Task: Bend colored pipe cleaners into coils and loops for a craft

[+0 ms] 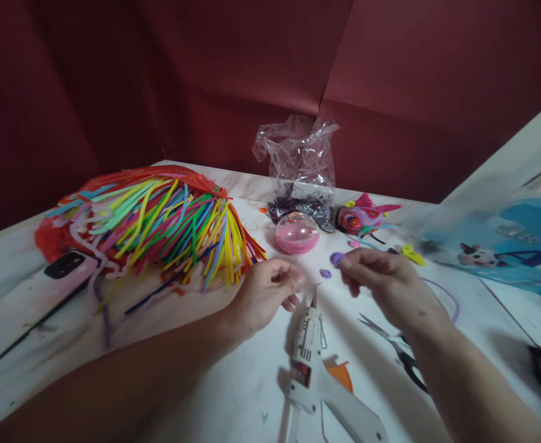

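My right hand [381, 277] pinches a small purple coiled piece [337, 258] between thumb and fingertips, above the white table. My left hand [265, 292] hovers close beside it with fingers curled loosely; whether anything is in them I cannot make out. A second purple coil [326, 274] lies on the table between the two hands. A white glue gun [316, 375] lies just below my hands, nozzle pointing up toward them.
A heap of multicoloured pipe cleaners [160, 221] on a red bag fills the left. A phone [31, 295] lies far left. Behind are a pink dome [297, 234], a clear plastic bag [300, 166], a pink craft figure [363, 215] and scissors [397, 351].
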Motion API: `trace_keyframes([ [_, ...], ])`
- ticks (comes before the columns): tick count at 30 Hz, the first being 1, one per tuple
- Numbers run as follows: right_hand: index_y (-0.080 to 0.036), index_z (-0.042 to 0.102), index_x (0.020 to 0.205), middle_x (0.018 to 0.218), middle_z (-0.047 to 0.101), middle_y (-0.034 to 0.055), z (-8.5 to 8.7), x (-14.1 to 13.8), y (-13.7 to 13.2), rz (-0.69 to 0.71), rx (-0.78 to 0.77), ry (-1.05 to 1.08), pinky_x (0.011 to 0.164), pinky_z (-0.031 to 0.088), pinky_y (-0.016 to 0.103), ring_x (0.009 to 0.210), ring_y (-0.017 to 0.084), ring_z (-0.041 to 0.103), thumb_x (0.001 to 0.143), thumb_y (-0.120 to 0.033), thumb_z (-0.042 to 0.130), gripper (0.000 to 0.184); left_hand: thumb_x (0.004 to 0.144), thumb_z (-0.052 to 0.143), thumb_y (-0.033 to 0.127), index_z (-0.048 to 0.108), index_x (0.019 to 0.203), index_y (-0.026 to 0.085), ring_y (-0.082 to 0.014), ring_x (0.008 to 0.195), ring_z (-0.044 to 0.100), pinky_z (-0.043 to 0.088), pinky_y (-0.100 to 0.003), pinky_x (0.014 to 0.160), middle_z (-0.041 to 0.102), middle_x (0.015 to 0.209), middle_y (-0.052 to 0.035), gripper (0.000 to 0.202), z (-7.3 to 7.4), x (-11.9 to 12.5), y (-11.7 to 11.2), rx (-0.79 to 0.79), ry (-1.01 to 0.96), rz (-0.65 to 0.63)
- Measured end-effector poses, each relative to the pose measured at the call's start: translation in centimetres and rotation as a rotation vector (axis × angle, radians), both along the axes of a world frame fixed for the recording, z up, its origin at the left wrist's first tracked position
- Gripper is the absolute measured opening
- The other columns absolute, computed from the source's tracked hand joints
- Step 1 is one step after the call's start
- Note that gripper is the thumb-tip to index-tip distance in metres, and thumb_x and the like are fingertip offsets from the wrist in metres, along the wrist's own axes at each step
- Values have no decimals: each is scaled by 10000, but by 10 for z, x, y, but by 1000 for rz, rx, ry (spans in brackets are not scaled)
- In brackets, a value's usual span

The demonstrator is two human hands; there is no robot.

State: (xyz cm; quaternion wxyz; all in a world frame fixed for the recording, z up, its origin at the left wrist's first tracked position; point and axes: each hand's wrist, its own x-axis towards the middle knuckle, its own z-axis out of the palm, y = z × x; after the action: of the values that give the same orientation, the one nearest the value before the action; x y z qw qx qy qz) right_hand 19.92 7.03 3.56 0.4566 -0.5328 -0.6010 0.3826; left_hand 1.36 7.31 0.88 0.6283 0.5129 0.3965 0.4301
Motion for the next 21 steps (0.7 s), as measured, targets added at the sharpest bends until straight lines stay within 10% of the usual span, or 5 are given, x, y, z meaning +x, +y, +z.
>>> trace_keyframes([
  [7, -172, 521, 501, 416, 484, -27, -22, 55, 32, -123, -191, -307, 358, 270, 219, 345, 74, 373, 604, -476, 649, 346, 737, 562, 206, 557, 727, 114, -70, 465, 543, 434, -184, 441, 550, 589, 14, 92, -20, -1, 13, -35, 69, 42],
  [21, -160, 519, 398, 341, 430, -43, -56, 61, 49, -30, -337, -475, 390, 216, 235, 352, 66, 325, 619, -259, 632, 267, 701, 563, 144, 558, 694, 113, -64, 417, 527, 399, -174, 405, 555, 556, 25, 32, -39, 1, 16, -81, 141, 19],
])
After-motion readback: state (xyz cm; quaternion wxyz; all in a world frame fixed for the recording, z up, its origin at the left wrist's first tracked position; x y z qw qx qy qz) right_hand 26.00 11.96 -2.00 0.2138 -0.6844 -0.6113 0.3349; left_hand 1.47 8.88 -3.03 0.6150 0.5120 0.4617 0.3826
